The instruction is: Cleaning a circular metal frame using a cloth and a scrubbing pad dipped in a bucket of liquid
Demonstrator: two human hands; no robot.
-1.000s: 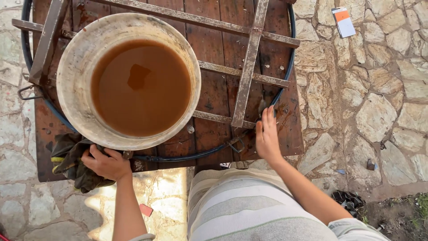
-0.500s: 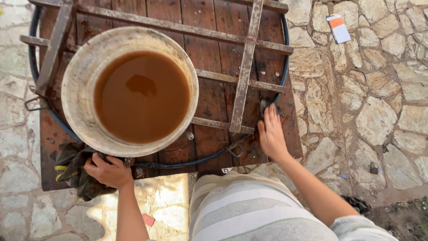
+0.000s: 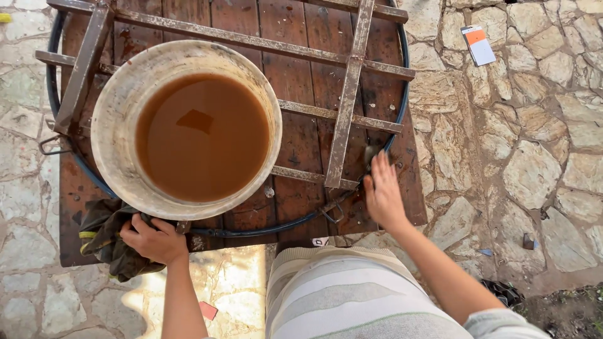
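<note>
Bucket [image 3: 116, 125] holds brown water [image 3: 204, 138]; left hand [image 3: 152, 238] clutches dark rag [image 3: 103, 235], right hand [image 3: 382, 191] flat, empty.

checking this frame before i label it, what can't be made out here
Head view only:
- Bucket: the cloudy brown water hides its bottom and depth.
- Dark cloth: partly covered by the left hand, so its full shape is unclear.
- Right hand: blurred, fingertip contact with the wooden board unclear.
- Metal frame: cut off by the top edge.
- Card on the paving: print too small.

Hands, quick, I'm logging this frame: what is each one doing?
Left hand: closed on the dark cloth.
Right hand: open, flat on the wooden tabletop, holding nothing.
</note>
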